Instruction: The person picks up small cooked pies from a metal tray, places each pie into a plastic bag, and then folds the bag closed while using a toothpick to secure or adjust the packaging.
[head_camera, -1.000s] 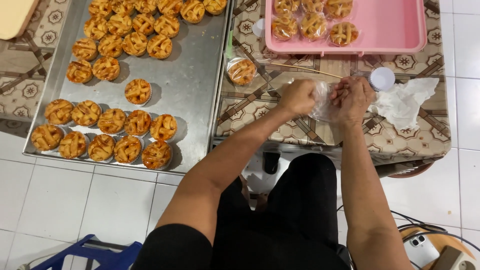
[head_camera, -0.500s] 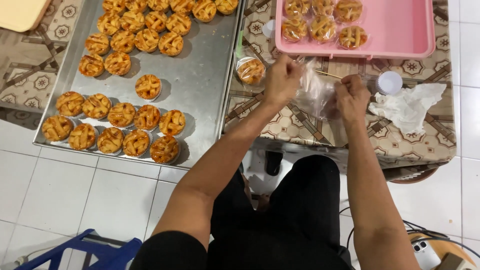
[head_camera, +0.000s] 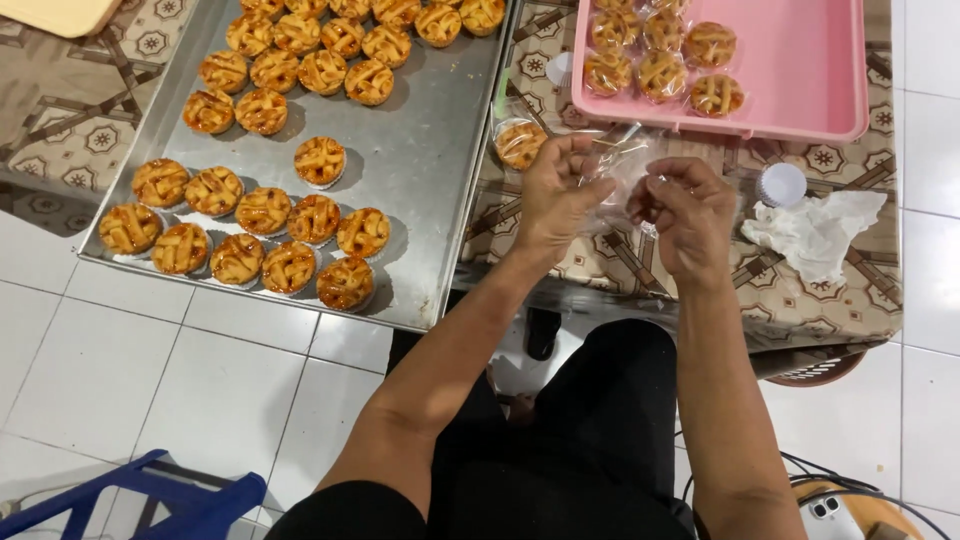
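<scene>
Stretching between both hands at frame centre, the clear plastic bag (head_camera: 612, 175) is pinched by the left hand (head_camera: 556, 195) and right hand (head_camera: 688, 208), equally near.

A low table (head_camera: 560, 262) w/ patterned brown cloth is seen over white floor tiles. On it are placed a metal baking tray (head_camera: 430, 170), a pink plastic tray (head_camera: 800, 70), one wrapped tart (head_camera: 520, 143), a stack of white paper cups (head_camera: 782, 184) & crumpled white plastic (head_camera: 820, 228).
</scene>
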